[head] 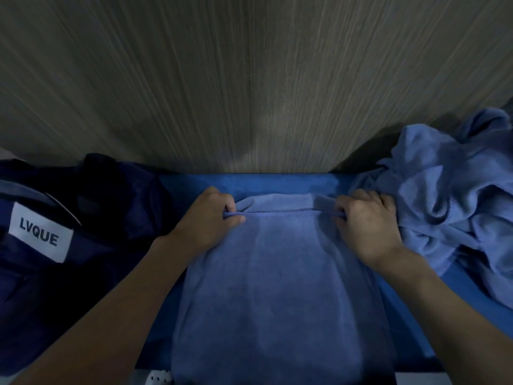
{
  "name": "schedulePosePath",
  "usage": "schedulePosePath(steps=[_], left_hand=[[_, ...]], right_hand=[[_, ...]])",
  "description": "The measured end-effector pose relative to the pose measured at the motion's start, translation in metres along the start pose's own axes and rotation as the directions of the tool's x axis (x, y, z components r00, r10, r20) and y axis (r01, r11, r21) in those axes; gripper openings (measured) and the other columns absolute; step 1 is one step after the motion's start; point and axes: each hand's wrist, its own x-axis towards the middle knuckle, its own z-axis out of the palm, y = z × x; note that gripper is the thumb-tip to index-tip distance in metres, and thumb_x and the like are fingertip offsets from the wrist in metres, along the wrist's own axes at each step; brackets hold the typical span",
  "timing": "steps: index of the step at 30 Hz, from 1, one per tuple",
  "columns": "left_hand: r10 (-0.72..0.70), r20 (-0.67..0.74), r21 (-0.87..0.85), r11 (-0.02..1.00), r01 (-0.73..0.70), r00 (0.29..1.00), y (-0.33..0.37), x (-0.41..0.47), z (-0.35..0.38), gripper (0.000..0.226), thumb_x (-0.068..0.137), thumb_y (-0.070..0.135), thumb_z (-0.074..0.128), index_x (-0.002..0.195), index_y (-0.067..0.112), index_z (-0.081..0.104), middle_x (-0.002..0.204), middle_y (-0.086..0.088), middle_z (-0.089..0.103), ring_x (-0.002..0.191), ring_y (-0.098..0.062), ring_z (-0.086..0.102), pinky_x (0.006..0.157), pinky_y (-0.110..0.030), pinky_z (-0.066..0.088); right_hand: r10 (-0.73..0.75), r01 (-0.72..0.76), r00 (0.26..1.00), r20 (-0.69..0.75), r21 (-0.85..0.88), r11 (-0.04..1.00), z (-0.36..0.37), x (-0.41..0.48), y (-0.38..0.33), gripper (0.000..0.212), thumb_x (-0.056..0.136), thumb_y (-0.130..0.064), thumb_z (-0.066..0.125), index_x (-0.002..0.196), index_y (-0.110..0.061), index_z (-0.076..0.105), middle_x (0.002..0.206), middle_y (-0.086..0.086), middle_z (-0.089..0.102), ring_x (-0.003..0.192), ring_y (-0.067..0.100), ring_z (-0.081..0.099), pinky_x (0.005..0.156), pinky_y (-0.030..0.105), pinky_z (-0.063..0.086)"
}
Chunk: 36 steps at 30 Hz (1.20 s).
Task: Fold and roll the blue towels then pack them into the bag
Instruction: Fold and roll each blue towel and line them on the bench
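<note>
Left hand (208,215) and right hand (367,220) are both curled tight, each pinching one end of the far hem of the towel (272,287) between thumb and fingers. From my seat the towel lies flat and lengthwise on the blue surface (277,180). Its near end runs out of the bottom of view, so I cannot tell whether it hangs over the edge. If it does, I judge that a quick pull on the hem could drag the whole cloth instead of folding it. One hand leading the other would skew the fold and spoil the roll later.

Just beside the right hand sits the heap of loose towels (449,195), close enough that the knuckles seem to brush it. A fold of it could snag and come along. At far left lies the dark bag (91,218) with its white label (41,232); its mouth is too dim to make out. A wood-grain wall (249,79) stands behind.
</note>
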Motion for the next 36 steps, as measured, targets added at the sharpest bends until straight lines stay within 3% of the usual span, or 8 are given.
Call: schedulePosePath(steps=[3,7,12,16,22,27,31,36], left_hand=[[0.016,-0.012,-0.012,1.000,-0.016,1.000,0.003,-0.001,-0.004,0.027,0.080,0.023,0.077,0.064,0.024,0.056,0.079,0.004,0.054,0.077,-0.004,0.050,0.065,-0.012,0.033],[0.030,-0.111,-0.082,0.996,-0.039,0.993,0.019,-0.012,-0.020,0.023,0.080,0.021,0.077,0.064,0.016,0.061,0.064,0.005,0.058,0.063,-0.004,0.053,0.058,-0.014,0.036],[0.011,-0.157,-0.102,0.994,-0.027,0.987,0.040,-0.033,-0.060,0.016,0.078,0.023,0.079,0.067,0.022,0.067,0.072,0.013,0.065,0.071,0.011,0.056,0.064,-0.003,0.037],[0.074,-0.144,-0.171,0.980,-0.098,0.987,0.051,-0.057,-0.093,0.012,0.074,0.027,0.081,0.070,0.024,0.070,0.079,0.014,0.070,0.078,0.004,0.061,0.071,-0.006,0.043],[0.131,-0.063,-0.081,0.987,-0.136,0.989,0.053,-0.087,-0.101,0.010,0.085,0.002,0.071,0.090,0.009,0.074,0.097,0.007,0.066,0.088,0.000,0.060,0.079,-0.002,0.042],[0.129,0.009,-0.052,0.990,-0.129,0.992,0.042,-0.100,-0.066,0.012,0.083,0.000,0.071,0.088,0.010,0.076,0.100,-0.001,0.065,0.096,-0.010,0.060,0.089,-0.020,0.045],[0.095,0.009,-0.070,0.993,-0.094,0.995,0.033,-0.104,-0.037,0.016,0.086,-0.004,0.066,0.093,0.006,0.075,0.109,-0.001,0.056,0.104,-0.013,0.057,0.078,0.000,0.037],[0.090,0.051,-0.096,0.992,-0.085,0.995,0.022,-0.105,-0.006,0.016,0.086,-0.006,0.064,0.092,0.003,0.076,0.121,-0.006,0.051,0.110,-0.011,0.053,0.082,-0.003,0.033]], right_hand=[[-0.021,0.032,0.999,-0.043,0.269,0.963,-0.006,0.000,0.000,0.012,0.081,-0.011,0.065,0.074,-0.018,0.058,0.084,0.002,0.053,0.080,0.023,0.054,0.080,0.031,0.033],[0.075,0.036,0.986,-0.151,0.625,0.780,-0.030,-0.009,-0.007,0.011,0.078,0.000,0.071,0.074,-0.008,0.065,0.081,0.002,0.056,0.068,0.005,0.051,0.067,0.004,0.037],[0.192,-0.170,0.977,0.087,0.867,0.469,-0.061,-0.026,-0.007,0.021,0.080,-0.001,0.073,0.066,-0.015,0.063,0.068,0.007,0.062,0.063,0.011,0.052,0.062,0.026,0.044],[0.212,-0.161,0.973,0.089,0.921,0.355,-0.099,-0.048,0.001,0.022,0.080,0.005,0.071,0.067,-0.010,0.061,0.062,0.003,0.057,0.056,0.004,0.049,0.053,0.013,0.039],[0.266,-0.142,0.963,0.034,0.905,0.400,-0.139,-0.074,0.004,0.016,0.082,0.006,0.068,0.072,-0.006,0.062,0.066,0.002,0.060,0.055,-0.001,0.051,0.058,0.015,0.044],[0.288,-0.184,0.957,0.027,0.826,0.533,-0.126,-0.085,-0.005,0.008,0.083,0.003,0.066,0.078,-0.004,0.066,0.067,0.006,0.061,0.053,0.004,0.050,0.051,0.012,0.040],[0.255,-0.207,0.965,0.065,0.788,0.580,-0.107,-0.087,-0.006,0.002,0.084,0.003,0.067,0.082,0.001,0.067,0.069,0.008,0.061,0.063,0.014,0.052,0.060,0.026,0.042],[0.238,-0.228,0.966,0.097,0.751,0.620,-0.088,-0.087,0.000,0.007,0.083,0.001,0.066,0.080,-0.004,0.070,0.074,0.013,0.066,0.066,0.018,0.056,0.065,0.033,0.046]])
